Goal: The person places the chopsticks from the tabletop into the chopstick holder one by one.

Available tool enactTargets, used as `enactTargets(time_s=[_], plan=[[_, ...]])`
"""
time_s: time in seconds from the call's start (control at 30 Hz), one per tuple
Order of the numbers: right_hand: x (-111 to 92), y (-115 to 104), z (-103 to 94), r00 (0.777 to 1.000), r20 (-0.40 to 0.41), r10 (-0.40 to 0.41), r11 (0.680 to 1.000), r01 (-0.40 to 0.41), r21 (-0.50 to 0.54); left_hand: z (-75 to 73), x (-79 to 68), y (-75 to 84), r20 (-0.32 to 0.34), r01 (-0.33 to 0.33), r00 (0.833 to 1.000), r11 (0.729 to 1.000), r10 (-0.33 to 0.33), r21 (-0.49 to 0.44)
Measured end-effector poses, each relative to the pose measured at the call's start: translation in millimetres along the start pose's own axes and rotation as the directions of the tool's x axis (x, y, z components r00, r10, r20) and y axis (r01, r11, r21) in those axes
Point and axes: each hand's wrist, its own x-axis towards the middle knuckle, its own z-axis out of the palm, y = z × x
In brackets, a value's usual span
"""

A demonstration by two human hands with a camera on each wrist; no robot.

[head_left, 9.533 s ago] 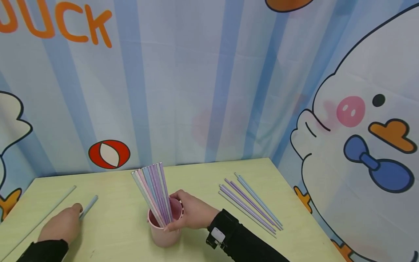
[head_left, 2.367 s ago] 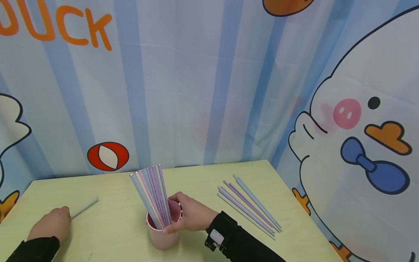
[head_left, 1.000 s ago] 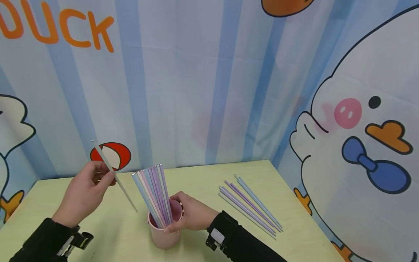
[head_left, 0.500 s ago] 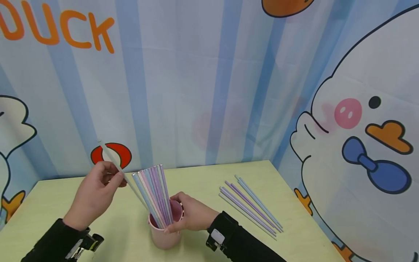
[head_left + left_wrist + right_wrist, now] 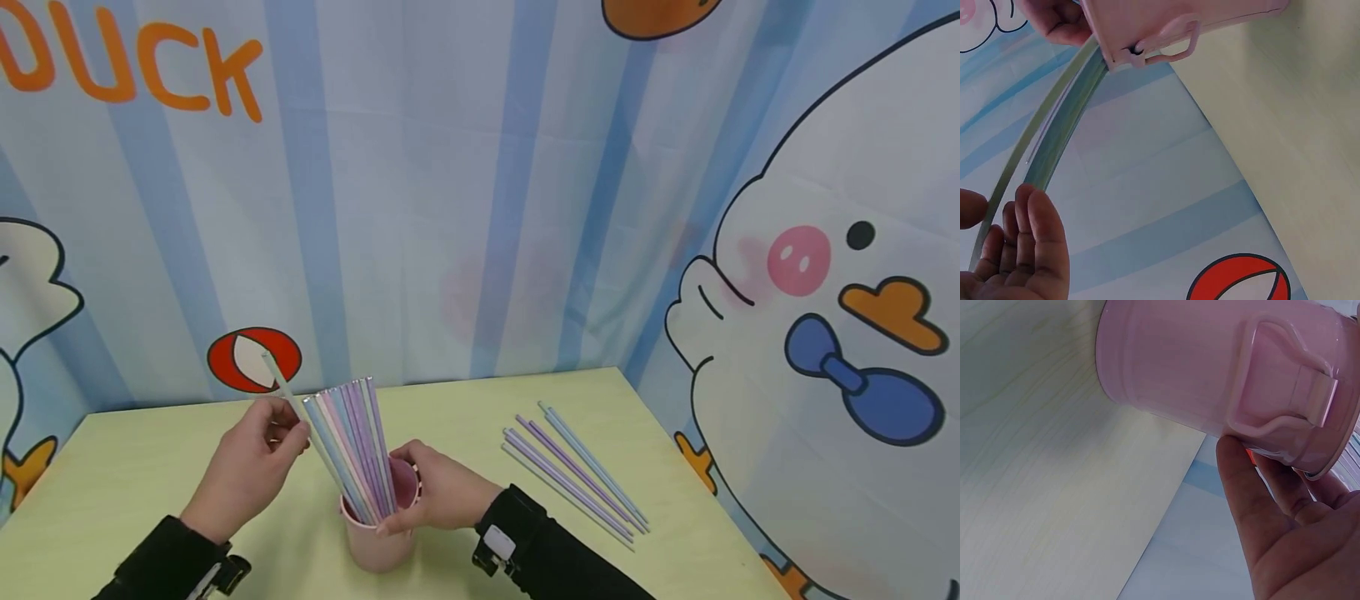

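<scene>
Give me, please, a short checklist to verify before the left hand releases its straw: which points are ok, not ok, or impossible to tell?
1. Pale straw pinched by left hand: ok.
2. Pink bucket gripped at its rim by right hand: ok.
3. Bucket upright: ok.
4. Pale straw's lower end resting on the bucket's bottom: cannot tell, hidden.
5. All straws gathered in the bucket: not ok, loose straws lie on the table.
</scene>
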Motion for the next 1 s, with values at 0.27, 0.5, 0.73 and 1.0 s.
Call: enactTargets(time_s=[0.27, 0.5, 0.73, 1.0], plan=[[-0.2, 0.4, -0.6, 1.0, 0.009, -0.007, 1.0, 0.006, 0.027, 12.7, -1.8, -7.7, 0.055, 0.02, 0.998, 0.999, -0.023, 0.045], [-0.2, -0.7, -0.4, 1.0, 0.015, -0.003, 1.0, 0.002, 0.031, 23.2, -4.1, -14.4, 0.095, 0.037, 0.995, 0.997, -0.043, 0.06], [-0.5, -0.5, -0.3, 1.0, 0.009, -0.024, 0.999, 0.023, 0.03, 31.4, -6.8, -17.0, 0.126, 0.043, 0.991, 0.997, -0.05, 0.057], [-1.2, 1.0, 0.3, 1.0, 0.003, -0.029, 0.999, 0.029, 0.039, 41.8, -8.7, -21.2, 0.197, 0.078, 0.976, 0.995, -0.088, 0.056]])
